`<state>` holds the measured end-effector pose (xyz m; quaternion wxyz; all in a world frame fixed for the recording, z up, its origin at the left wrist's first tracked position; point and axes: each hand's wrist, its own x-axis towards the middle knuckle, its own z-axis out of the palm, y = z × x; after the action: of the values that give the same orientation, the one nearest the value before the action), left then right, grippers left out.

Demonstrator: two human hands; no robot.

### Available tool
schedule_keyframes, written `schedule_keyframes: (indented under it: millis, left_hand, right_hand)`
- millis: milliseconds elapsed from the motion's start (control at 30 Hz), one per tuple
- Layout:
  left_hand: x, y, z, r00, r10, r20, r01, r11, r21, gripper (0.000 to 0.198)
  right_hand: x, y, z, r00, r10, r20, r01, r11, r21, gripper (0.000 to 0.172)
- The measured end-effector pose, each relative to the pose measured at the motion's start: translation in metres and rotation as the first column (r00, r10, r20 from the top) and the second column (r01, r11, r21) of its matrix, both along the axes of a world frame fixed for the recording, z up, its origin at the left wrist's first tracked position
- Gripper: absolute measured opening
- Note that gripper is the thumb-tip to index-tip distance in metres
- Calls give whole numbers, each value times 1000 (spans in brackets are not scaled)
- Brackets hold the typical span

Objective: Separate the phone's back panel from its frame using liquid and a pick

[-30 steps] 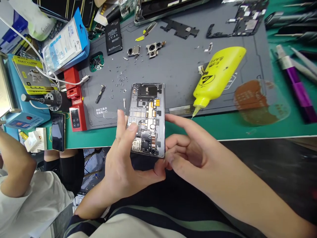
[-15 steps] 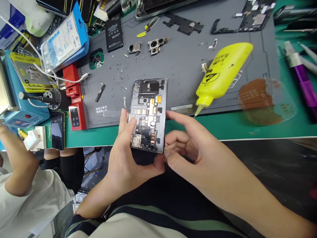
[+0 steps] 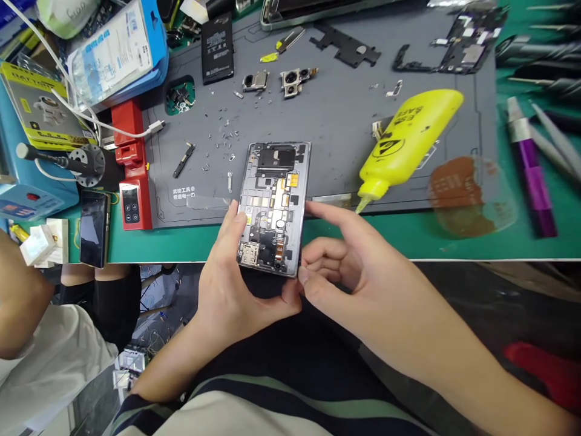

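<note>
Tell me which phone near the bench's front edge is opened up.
The phone in your left hand: its inner parts show. The other phone, lying beside the red device, shows only a dark, glossy face.

Left hand (image 3: 229, 284): bare, forearm uncovered
Right hand (image 3: 338, 272): bare, forearm likewise uncovered
Top (image 3: 263, 416): cream cloth, navy bands, muted green stripes
Lap cloth (image 3: 318, 348): plain, nearly black

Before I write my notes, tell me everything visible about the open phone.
The phone is a dark, metallic-looking rectangle, its inside exposed: black sections, orange and coppery pieces, a silvery plate at the lower left. It slants, inside facing the camera, at the near edge of the bench. The left hand grips its left edge; the right hand touches its right edge.
</note>
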<state>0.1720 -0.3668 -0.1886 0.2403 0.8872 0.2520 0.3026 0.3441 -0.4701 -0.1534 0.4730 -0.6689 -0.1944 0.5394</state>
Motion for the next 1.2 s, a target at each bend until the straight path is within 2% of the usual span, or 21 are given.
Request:
schedule_keyframes:
  millis: [233, 333, 433, 567, 733, 867, 1067, 1133, 1200]
  left_hand:
    - [3, 4, -18, 992, -27, 124, 26, 1000, 5, 122]
    - [1, 5, -24, 991, -7, 130, 11, 1000, -29, 118]
    - [-2, 6, -28, 991, -23, 132, 27, 999, -34, 118]
    - [-4, 9, -30, 987, -31, 156, 37, 999, -33, 115]
    - [-5, 9, -30, 991, -25, 132, 31, 999, -43, 122]
    - [-5, 8, -31, 991, -18, 132, 24, 999, -42, 114]
    - [-3, 11, -33, 988, -28, 153, 29, 1000, -4, 115]
    - [-5, 13, -32, 988, -44, 147, 47, 999, -19, 116]
    - [-8, 13, -31, 992, -33, 121, 40, 998, -52, 119]
  right_hand:
    - [9, 8, 0, 990, 7, 140, -7, 1000, 2, 86]
    - [10, 6, 1, 990, 25, 135, -23, 1000, -14, 88]
    - [10, 3, 1, 996, 70, 54, -66, 996, -57, 88]
    - [12, 2, 2, 992, 107, -69, -112, 992, -61, 85]
    - [12, 4, 1, 992, 124, -2, -124, 987, -103, 84]
    - [12, 9, -2, 990, 126, 60, -117, 984, -133, 80]
    - [11, 15, 2, 997, 73, 20, -70, 991, -116, 71]
    - [19, 8, 6, 993, 58, 101, -45, 991, -124, 65]
    - [36, -1, 9, 968, 24, 250, 7, 993, -119, 55]
